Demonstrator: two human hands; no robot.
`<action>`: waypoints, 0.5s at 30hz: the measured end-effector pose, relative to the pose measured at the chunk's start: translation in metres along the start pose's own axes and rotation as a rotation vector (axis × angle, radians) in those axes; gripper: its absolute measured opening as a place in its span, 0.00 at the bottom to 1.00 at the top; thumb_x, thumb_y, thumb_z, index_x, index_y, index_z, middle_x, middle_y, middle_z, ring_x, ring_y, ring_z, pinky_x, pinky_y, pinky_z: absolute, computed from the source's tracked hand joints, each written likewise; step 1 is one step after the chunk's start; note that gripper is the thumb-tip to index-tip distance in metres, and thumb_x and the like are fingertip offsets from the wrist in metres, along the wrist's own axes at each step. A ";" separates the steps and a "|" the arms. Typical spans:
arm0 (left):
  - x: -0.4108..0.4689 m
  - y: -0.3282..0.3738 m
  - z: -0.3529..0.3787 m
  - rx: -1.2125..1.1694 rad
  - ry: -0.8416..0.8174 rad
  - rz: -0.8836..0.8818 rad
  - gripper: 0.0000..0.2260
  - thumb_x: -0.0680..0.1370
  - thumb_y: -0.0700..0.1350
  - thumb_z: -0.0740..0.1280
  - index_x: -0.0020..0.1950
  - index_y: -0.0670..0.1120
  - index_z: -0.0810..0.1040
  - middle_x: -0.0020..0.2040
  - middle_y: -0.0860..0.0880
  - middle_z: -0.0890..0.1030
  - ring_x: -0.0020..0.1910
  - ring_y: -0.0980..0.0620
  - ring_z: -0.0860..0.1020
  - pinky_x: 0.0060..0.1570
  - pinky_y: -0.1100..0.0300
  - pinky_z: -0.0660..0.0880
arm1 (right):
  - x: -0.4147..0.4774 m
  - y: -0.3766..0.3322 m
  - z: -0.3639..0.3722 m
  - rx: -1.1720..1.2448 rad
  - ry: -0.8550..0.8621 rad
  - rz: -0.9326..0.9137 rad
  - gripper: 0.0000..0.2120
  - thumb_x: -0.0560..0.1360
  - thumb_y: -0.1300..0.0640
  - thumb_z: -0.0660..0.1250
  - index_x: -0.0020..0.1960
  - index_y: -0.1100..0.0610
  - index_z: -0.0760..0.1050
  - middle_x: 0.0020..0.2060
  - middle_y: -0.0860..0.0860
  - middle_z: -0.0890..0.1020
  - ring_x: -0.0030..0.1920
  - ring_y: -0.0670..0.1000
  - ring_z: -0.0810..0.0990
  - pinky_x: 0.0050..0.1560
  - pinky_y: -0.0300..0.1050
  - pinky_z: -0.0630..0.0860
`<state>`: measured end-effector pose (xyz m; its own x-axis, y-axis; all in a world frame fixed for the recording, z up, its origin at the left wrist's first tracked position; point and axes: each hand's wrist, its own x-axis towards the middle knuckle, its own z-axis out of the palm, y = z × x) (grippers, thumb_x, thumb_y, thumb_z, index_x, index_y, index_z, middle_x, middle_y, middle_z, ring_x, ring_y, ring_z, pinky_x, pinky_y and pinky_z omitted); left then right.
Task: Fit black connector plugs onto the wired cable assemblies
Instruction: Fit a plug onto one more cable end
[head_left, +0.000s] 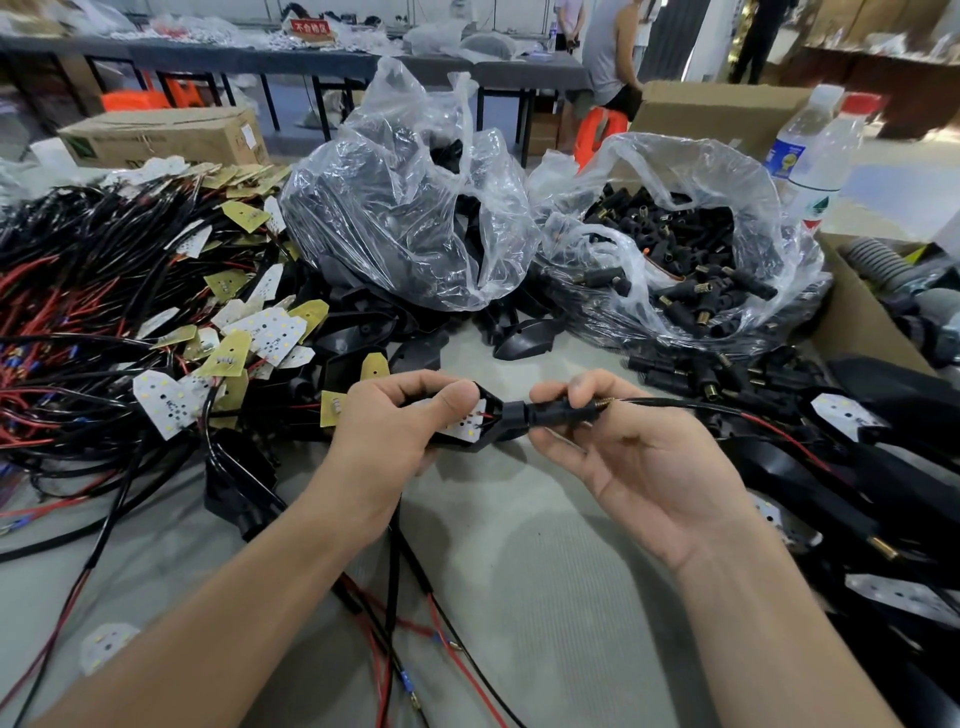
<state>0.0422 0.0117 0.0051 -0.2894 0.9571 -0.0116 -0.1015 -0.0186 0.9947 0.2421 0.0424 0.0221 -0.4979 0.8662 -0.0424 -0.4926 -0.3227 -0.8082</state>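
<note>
**A:** In the head view, what do the two hands do?

**B:** The left hand has its fingers curled round a black housing, with the thumb on top. A white LED board sits inside the housing. The right hand lies palm up and pinches a black plug between thumb and forefinger. Its other fingers are loose.

**A:** Where is the plug exactly?

**B:** Above the grey table, between the hands. Its wide end touches the narrow end of the housing. A cable leaves its brass tip and runs to the right.

**A:** And around them?

**B:** Behind are two clear bags. The left bag holds black housings and the right bag holds many plugs. A bottle stands beside the right bag. At the left lies a big pile of wires with boards among them. More red and black wires lie on the table between the forearms.
</note>
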 end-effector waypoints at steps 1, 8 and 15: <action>0.000 0.000 0.000 -0.014 -0.005 -0.015 0.04 0.68 0.50 0.76 0.37 0.50 0.87 0.28 0.53 0.79 0.23 0.60 0.69 0.21 0.70 0.62 | 0.001 0.002 0.000 -0.033 0.004 -0.027 0.22 0.67 0.78 0.53 0.36 0.59 0.80 0.48 0.61 0.85 0.51 0.57 0.86 0.53 0.50 0.83; 0.002 -0.005 -0.002 0.086 0.106 0.086 0.04 0.76 0.44 0.76 0.41 0.50 0.88 0.30 0.54 0.80 0.25 0.60 0.73 0.24 0.69 0.66 | 0.003 0.008 0.000 -0.055 -0.006 -0.096 0.18 0.68 0.74 0.59 0.40 0.61 0.85 0.51 0.61 0.85 0.56 0.58 0.84 0.59 0.50 0.82; 0.002 -0.004 -0.007 0.135 0.047 0.119 0.05 0.75 0.42 0.77 0.42 0.52 0.88 0.35 0.51 0.84 0.34 0.53 0.78 0.34 0.58 0.74 | 0.007 0.010 0.001 -0.029 0.024 -0.102 0.15 0.67 0.72 0.67 0.52 0.62 0.83 0.49 0.61 0.86 0.52 0.57 0.86 0.53 0.49 0.84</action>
<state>0.0348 0.0120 -0.0001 -0.3358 0.9360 0.1055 0.0635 -0.0893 0.9940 0.2330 0.0449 0.0138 -0.4283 0.9032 0.0275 -0.5190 -0.2210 -0.8257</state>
